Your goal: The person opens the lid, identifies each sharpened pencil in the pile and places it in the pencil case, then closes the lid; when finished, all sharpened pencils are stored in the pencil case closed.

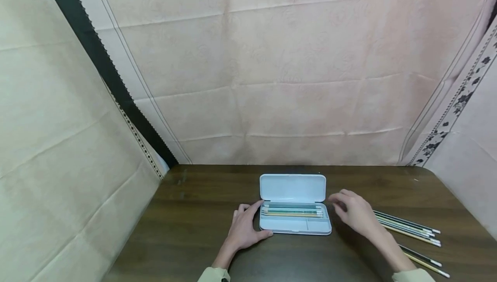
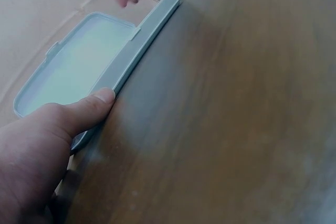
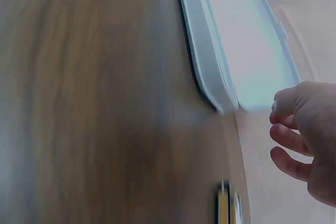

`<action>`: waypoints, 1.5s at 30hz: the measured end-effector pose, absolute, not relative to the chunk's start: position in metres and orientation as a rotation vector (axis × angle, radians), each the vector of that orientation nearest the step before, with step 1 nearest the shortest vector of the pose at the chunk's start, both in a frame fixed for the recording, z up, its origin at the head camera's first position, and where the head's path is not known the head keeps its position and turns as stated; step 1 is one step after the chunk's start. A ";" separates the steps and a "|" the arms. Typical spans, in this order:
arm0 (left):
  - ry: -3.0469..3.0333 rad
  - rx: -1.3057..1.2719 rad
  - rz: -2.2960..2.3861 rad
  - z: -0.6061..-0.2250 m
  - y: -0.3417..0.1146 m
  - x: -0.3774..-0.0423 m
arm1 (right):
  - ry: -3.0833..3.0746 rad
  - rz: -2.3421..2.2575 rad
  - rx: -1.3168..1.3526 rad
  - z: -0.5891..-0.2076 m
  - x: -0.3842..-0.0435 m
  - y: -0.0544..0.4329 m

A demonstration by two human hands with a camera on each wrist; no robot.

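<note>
A light blue pencil case point(image 1: 296, 232) lies on the table with its lid point(image 1: 293, 188) raised at the back. Several pencils point(image 1: 293, 210) lie side by side in its long compartment. My left hand point(image 1: 245, 226) grips the case's left end, the thumb point(image 2: 89, 111) on its front edge and the forefinger reaching to the back corner. Just right of the case hovers my right hand point(image 1: 354, 213), fingers loosely bent, with nothing visible in them. The right wrist view shows those fingers point(image 3: 289, 139) apart from the case.
Several loose pencils point(image 1: 411, 226) lie in a bunch on the brown table point(image 1: 194, 230), right of the case and partly behind the right forearm. Two more pencils point(image 1: 425, 261) lie nearer the front. Pale cloth point(image 1: 295, 79) hangs behind the table and at both sides.
</note>
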State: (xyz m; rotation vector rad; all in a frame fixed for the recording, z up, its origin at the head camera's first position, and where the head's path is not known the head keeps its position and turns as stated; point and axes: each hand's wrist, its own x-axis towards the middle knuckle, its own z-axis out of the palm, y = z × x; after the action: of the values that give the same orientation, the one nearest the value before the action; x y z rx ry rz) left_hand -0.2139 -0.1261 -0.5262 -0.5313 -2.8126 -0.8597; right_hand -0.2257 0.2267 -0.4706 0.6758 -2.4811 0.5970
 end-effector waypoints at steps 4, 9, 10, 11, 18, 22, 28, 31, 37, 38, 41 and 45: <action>-2.817 -0.526 -0.861 -0.528 -0.126 -0.213 | -2.427 0.571 0.656 -0.473 -0.216 0.256; -2.814 -0.530 -0.864 -0.526 -0.125 -0.215 | -2.404 0.532 0.623 -0.474 -0.204 0.289; -2.817 -0.529 -0.866 -0.526 -0.125 -0.215 | -2.406 0.523 0.616 -0.474 -0.202 0.295; -2.824 -0.522 -0.872 -0.525 -0.125 -0.215 | -2.412 0.515 0.608 -0.475 -0.200 0.300; -2.842 -0.510 -0.876 -0.526 -0.126 -0.215 | -2.419 0.461 0.566 -0.484 -0.185 0.332; -2.839 -0.509 -0.873 -0.526 -0.126 -0.216 | -2.427 0.450 0.528 -0.486 -0.179 0.345; -2.830 -0.518 -0.864 -0.528 -0.127 -0.216 | -2.530 0.430 0.437 -0.488 -0.172 0.359; -2.824 -0.529 -0.861 -0.528 -0.127 -0.216 | -2.590 0.421 0.397 -0.489 -0.169 0.365; -2.831 -0.527 -0.856 -0.527 -0.128 -0.215 | -2.607 0.406 0.374 -0.493 -0.170 0.373; -2.832 -0.524 -0.854 -0.527 -0.128 -0.214 | -2.609 0.402 0.375 -0.494 -0.171 0.375; -2.818 -0.520 -0.850 -0.527 -0.128 -0.214 | -2.621 0.393 0.387 -0.496 -0.173 0.377; -2.796 -0.542 -0.851 -0.529 -0.127 -0.213 | -2.643 0.380 0.389 -0.497 -0.173 0.381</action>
State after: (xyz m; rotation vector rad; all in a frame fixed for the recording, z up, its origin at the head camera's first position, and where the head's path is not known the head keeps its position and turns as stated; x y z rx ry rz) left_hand -0.2134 -0.1268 -0.5293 -0.5420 -2.7963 -0.8507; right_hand -0.1726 0.3810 -0.4971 0.3891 -2.6431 0.3801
